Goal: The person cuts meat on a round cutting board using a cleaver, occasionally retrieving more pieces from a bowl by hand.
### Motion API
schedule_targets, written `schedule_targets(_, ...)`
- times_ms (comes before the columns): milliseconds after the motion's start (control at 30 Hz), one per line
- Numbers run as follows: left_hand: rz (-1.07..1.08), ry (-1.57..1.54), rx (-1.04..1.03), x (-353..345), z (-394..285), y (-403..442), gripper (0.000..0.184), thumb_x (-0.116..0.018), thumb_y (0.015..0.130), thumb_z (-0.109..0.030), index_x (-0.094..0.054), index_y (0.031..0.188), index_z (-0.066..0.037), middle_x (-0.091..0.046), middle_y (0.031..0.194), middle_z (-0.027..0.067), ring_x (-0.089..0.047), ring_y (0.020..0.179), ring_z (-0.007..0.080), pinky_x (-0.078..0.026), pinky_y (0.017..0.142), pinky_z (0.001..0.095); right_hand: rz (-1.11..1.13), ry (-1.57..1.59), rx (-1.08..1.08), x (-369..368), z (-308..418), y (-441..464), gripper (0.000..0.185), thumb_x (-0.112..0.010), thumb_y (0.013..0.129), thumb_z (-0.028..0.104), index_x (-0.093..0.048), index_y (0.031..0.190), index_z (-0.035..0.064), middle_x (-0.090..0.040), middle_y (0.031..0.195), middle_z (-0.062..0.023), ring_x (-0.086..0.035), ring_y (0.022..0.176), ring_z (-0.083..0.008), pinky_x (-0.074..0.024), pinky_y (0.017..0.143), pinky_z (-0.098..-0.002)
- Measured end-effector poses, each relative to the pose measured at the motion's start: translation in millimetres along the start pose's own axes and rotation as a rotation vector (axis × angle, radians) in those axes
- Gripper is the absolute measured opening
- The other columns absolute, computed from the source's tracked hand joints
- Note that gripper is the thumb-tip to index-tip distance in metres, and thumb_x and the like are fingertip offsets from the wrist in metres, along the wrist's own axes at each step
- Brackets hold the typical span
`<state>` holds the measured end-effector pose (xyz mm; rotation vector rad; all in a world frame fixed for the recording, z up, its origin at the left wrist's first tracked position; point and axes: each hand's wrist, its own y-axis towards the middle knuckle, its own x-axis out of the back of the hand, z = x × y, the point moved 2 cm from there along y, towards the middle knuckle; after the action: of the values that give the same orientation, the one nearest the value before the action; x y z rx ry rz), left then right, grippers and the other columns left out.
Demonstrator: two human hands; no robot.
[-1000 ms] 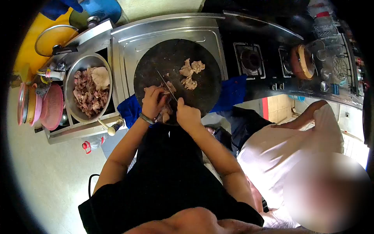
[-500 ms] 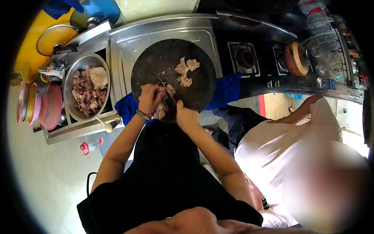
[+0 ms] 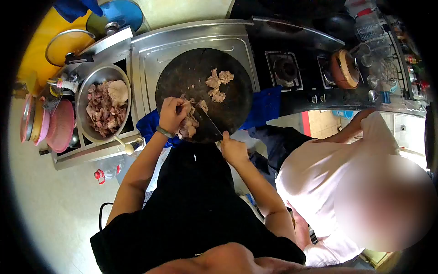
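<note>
A round dark chopping board (image 3: 182,68) lies on the steel counter. My left hand (image 3: 173,115), with a band at the wrist, is closed on a piece of raw meat (image 3: 188,125) at the board's near left. My right hand (image 3: 234,150) grips the handle of a knife (image 3: 210,119), its blade pointing up and left over the board. The blade tip is beside a small cut piece (image 3: 203,106), just right of the larger meat. Several pale meat pieces (image 3: 216,94) lie at the board's upper right. My right fingers wrap round the handle and hide most of it.
Left of the board stands a steel bowl (image 3: 83,119) of meat pieces, with pink baskets (image 3: 60,125) beyond. A blue cloth (image 3: 262,108) shows under the board. At right are gas burners (image 3: 286,69), a brown pot (image 3: 342,68) and a person in a light shirt (image 3: 319,173).
My right hand and the knife have moved right and slightly down, away from my left hand. A small piece now lies apart from the larger meat, near the blade.
</note>
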<state>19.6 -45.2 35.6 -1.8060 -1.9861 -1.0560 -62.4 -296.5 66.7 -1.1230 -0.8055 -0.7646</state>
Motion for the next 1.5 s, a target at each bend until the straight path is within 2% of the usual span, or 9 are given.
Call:
schedule_targets(267,0.002,0.194,-0.139,32,-57,33,0.038,-0.069,0.073,-0.01,-0.055,0.108,-0.004,-0.055,0.111,0.0178,-0.056,0.103,0.0367,-0.046,0.088,0.0427,-0.45,0.403,-0.096,2,-27,-28,0.034,-0.06,0.09,0.024,-0.048,0.109,-0.0025,-0.063,0.065,-0.0241,-0.062,0.059,-0.0427,-0.0496,0.055,-0.0504)
schedule_targets(367,0.272,0.024,-0.154,-16,-66,38,0.039,-0.069,0.076,-0.011,-0.054,0.112,-0.006,-0.054,0.114,0.0173,-0.055,0.105,0.0369,-0.047,0.088,0.0427,-0.548,0.593,-0.18,-1,-37,-31,0.034,-0.061,0.09,0.022,-0.048,0.106,-0.0051,-0.061,0.069,-0.03,-0.06,0.065,-0.0487,-0.0475,0.058,-0.0546)
schedule_targets(500,0.473,0.359,-0.147,-63,-70,41,0.039,-0.07,0.073,-0.011,-0.055,0.108,-0.007,-0.055,0.103,0.0149,-0.057,0.101,0.0327,-0.05,0.083,0.0408,-0.462,0.708,-0.305,-18,-47,-37,0.039,-0.061,0.09,0.024,-0.047,0.113,-0.0041,-0.063,0.078,-0.032,-0.061,0.073,-0.0499,-0.0479,0.063,-0.0562)
schedule_targets(633,0.414,0.303,-0.02,-61,-73,45,0.037,-0.069,0.072,-0.009,-0.054,0.106,-0.009,-0.055,0.102,0.0162,-0.058,0.098,0.0347,-0.051,0.083,0.0415,-0.544,0.724,-0.259,-29,-52,-35,0.041,-0.061,0.09,0.026,-0.046,0.115,-0.0023,-0.063,0.086,-0.0343,-0.06,0.079,-0.0536,-0.0475,0.069,-0.0592)
schedule_targets(700,0.319,0.171,-0.025,-59,-58,52,0.035,-0.066,0.072,-0.004,-0.053,0.104,-0.008,-0.054,0.099,0.0167,-0.058,0.094,0.0351,-0.05,0.081,0.041,-0.504,0.822,-0.253,-29,-55,-36,0.034,-0.059,0.092,0.023,-0.047,0.111,-0.0018,-0.064,0.077,-0.0277,-0.064,0.067,-0.0432,-0.05,0.057,-0.0513)
schedule_targets(900,0.201,-0.125,0.121,-72,-49,97,0.034,-0.068,0.075,-0.002,-0.053,0.106,-0.006,-0.054,0.097,0.0144,-0.057,0.09,0.032,-0.048,0.079,0.0385,-0.296,1.453,-0.417,-7,-53,-8,0.022,-0.056,0.095,0.018,-0.047,0.105,0.0004,-0.052,0.065,-0.0051,-0.047,0.05,-0.0101,-0.039,0.041,-0.0262)
schedule_targets(1200,0.147,-0.067,0.097,-99,-25,108,0.043,-0.073,0.073,-0.015,-0.055,0.112,-0.008,-0.057,0.112,0.0154,-0.056,0.099,0.036,-0.047,0.088,0.0422,-0.342,1.65,-0.363,5,-53,22,0.02,-0.054,0.095,0.015,-0.047,0.107,0.0011,-0.052,0.063,-0.0049,-0.045,0.044,-0.0106,-0.0345,0.037,-0.0257)
schedule_targets(1367,-0.05,0.38,0.056,-129,-57,87,0.059,-0.072,0.073,-0.033,-0.055,0.128,-0.02,-0.051,0.132,0.0165,-0.044,0.123,0.0389,-0.036,0.102,0.0532,-0.356,1.329,-0.282,14,-68,72,0.025,-0.055,0.094,0.017,-0.047,0.106,-0.0027,-0.057,0.063,-0.0104,-0.051,0.043,-0.0174,-0.0429,0.04,-0.0323)
schedule_targets(1500,-0.122,0.158,-0.035,-139,-63,89,0.053,-0.072,0.077,-0.032,-0.059,0.127,-0.021,-0.049,0.136,0.0181,-0.042,0.127,0.0394,-0.026,0.109,0.0564,-0.223,1.09,-0.218,33,-61,91,0.024,-0.054,0.092,0.017,-0.049,0.106,-0.0015,-0.061,0.067,-0.0166,-0.059,0.048,-0.0229,-0.0478,0.047,-0.0365)
